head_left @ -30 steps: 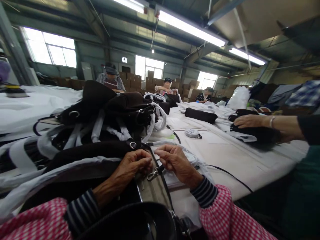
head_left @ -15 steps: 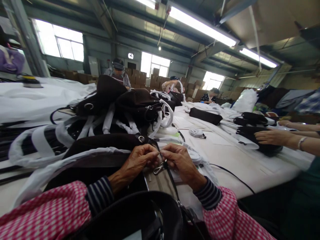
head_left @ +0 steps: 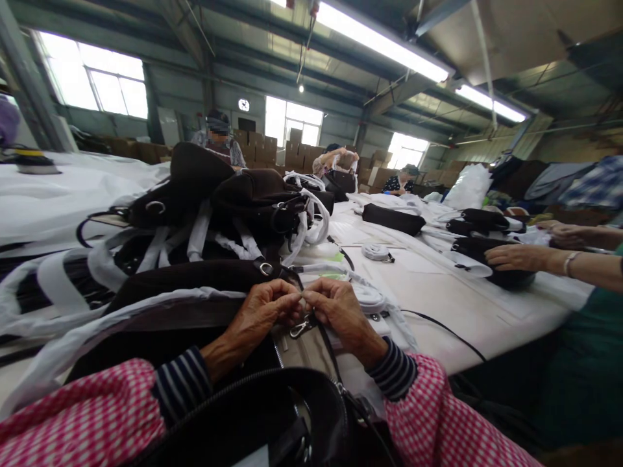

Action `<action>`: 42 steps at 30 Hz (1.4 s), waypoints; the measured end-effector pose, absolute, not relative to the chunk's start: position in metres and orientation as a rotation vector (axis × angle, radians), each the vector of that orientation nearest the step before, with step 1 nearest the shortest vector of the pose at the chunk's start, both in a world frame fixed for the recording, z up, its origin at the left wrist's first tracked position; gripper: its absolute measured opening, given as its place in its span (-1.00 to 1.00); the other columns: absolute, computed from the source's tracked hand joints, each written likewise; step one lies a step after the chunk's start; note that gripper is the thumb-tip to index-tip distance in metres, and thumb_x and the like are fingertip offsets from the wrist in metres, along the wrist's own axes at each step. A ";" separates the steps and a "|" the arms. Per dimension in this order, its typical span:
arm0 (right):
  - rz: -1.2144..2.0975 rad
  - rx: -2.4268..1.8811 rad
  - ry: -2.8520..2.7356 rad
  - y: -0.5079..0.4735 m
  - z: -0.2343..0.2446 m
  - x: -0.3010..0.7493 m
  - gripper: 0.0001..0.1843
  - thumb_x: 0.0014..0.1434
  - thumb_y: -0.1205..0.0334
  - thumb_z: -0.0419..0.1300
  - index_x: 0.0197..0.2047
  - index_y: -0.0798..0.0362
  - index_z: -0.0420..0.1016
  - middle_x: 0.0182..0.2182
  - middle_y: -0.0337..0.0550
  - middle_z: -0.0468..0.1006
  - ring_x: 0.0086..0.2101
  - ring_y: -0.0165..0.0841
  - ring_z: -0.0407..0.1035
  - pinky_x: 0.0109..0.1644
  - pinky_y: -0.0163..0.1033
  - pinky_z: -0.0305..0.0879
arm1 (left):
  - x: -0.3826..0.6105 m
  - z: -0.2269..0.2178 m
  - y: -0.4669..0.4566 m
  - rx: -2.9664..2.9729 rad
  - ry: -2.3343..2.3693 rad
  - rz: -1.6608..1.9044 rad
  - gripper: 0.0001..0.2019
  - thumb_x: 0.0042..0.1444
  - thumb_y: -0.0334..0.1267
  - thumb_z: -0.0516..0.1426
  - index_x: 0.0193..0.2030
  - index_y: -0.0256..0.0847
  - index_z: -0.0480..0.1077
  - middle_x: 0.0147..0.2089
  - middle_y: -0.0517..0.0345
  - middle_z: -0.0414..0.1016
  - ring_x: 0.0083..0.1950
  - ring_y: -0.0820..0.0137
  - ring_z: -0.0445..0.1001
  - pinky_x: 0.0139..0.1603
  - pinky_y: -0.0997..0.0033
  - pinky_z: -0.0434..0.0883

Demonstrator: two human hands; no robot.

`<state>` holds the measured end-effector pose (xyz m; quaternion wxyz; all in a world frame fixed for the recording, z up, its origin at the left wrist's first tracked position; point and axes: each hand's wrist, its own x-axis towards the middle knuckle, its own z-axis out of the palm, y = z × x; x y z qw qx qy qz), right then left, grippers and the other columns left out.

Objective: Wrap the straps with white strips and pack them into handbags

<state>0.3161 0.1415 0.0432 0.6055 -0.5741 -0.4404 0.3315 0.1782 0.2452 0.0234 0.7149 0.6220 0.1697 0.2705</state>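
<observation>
My left hand (head_left: pixel 260 314) and my right hand (head_left: pixel 335 310) meet fingertip to fingertip over a dark handbag (head_left: pixel 204 337) in front of me. Both are closed in a pinch on a thin black strap (head_left: pixel 325 340) that carries a silver clip hook (head_left: pixel 298 328) hanging just below my fingers. The strap runs down over the bag's grey panel toward its open zipped mouth (head_left: pixel 272 415). My sleeves are pink check with striped cuffs.
A heap of dark bags wrapped in white strips (head_left: pixel 214 220) lies behind my hands. The white table (head_left: pixel 438 292) holds a tape roll (head_left: pixel 376 251) and black pouches (head_left: pixel 392 219). A co-worker's hands (head_left: pixel 516 256) rest on a bag at right. Other people work at the far end.
My fingertips have come together on the strap, and the clip hook has shifted slightly left. The co-worker's hand at right moved along the black bag.
</observation>
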 end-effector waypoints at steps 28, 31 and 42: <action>0.778 -1.265 -1.059 0.139 0.045 0.316 -0.81 0.11 0.15 0.33 -0.38 0.11 0.55 -0.48 -0.21 0.57 -0.65 -0.56 0.17 -0.60 -0.38 -0.04 | 0.169 0.032 0.241 1.443 0.362 0.601 -0.72 0.05 -0.09 0.37 -0.34 -0.30 0.55 -0.35 0.08 0.61 -0.36 0.39 0.53 -0.32 0.46 0.44; 0.769 -1.275 -1.084 0.139 0.046 0.316 -0.80 0.11 0.13 0.34 -0.40 0.10 0.55 -0.49 -0.23 0.56 -0.64 -0.55 0.17 -0.60 -0.38 -0.01 | 0.170 0.029 0.242 1.419 0.368 0.607 -0.71 0.03 -0.07 0.38 -0.35 -0.29 0.54 -0.35 0.08 0.61 -0.35 0.37 0.54 -0.31 0.44 0.45; 0.478 -1.460 -1.272 0.140 0.044 0.312 -0.86 0.10 0.36 0.20 -0.49 0.05 0.43 -0.56 -0.33 0.40 -0.52 -0.45 0.23 -0.45 -0.34 0.12 | 0.168 0.029 0.239 1.473 0.397 0.616 -0.69 0.05 -0.04 0.37 -0.36 -0.28 0.53 -0.42 0.12 0.58 -0.38 0.40 0.49 -0.33 0.47 0.40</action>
